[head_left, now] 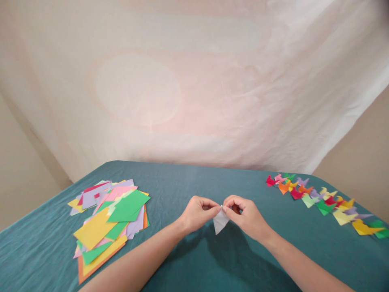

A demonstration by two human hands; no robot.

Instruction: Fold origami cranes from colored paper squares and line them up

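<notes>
A small piece of folded white origami paper (220,223) hangs between my hands, its lower end tapering to a point. My left hand (199,214) pinches its upper left edge between thumb and forefinger. On the other side, my right hand (244,214) grips the upper right edge in the same kind of pinch, the two thumbs almost meeting. The paper is held above the table, and shadows fall beneath the hands. Part of its top edge is hidden behind my fingertips.
A loose pile of coloured paper sheets (130,206) spreads over the left of the green-covered table (182,178). Several folded paper birds (325,207) in many colours stand in rows along the right side. A pale cloth (206,89) hangs behind the table's far edge.
</notes>
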